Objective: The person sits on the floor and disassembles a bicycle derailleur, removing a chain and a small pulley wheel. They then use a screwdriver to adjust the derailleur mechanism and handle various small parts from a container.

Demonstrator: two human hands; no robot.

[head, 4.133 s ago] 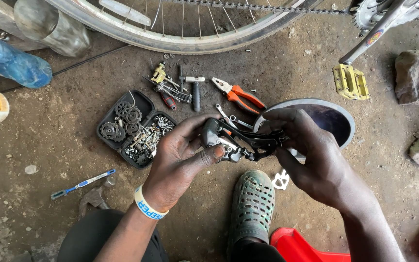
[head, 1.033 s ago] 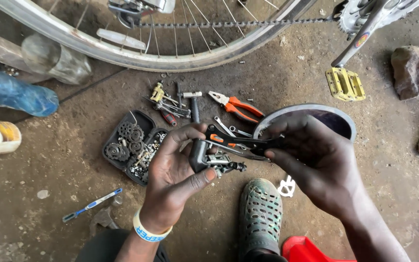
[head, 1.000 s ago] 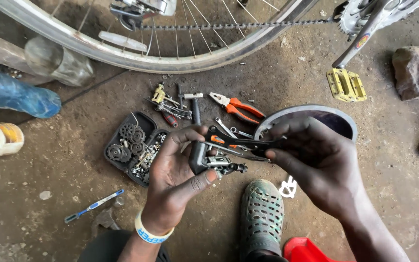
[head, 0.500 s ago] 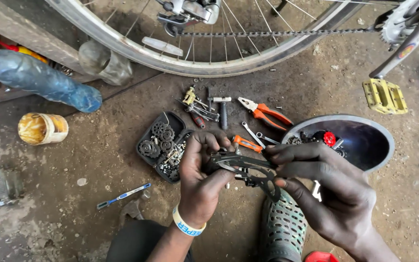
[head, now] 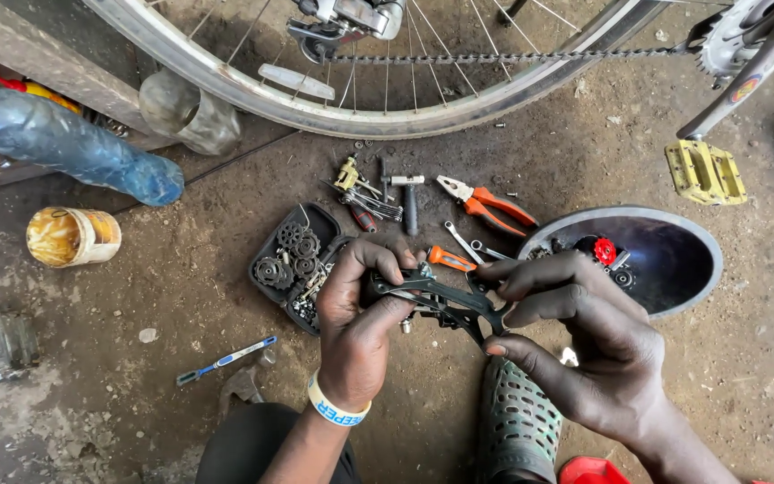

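- Dirt floor [head: 118,412] of a repair spot, gritty and uneven; bicycle wheel [head: 253,90] and chain [head: 494,56] run across the top of the view, yellow pedal [head: 705,172] lies to the right.
- Left hand [head: 360,332] has its fingers curled and pressed around one end of a black derailleur-like part [head: 436,303], held in the air above the floor between both hands.
- Right hand [head: 584,345] pinches the other end between thumb and the first two fingertips; the other fingers are tucked under.
- Directly below and beside: black parts tray [head: 293,269] of small cogs and screws, orange-handled pliers [head: 485,202], dark bowl [head: 665,260] with a red piece inside.
- Risk, as judged: the pinch is light, so a twist could spring the part loose onto the dirt, where grit would get into its pivots.
- Risk: any small screw or spring working free would vanish among the scattered bits and loose soil.
- Risk: fingertips sit close to the hinged arms; a snap shut could nip them.
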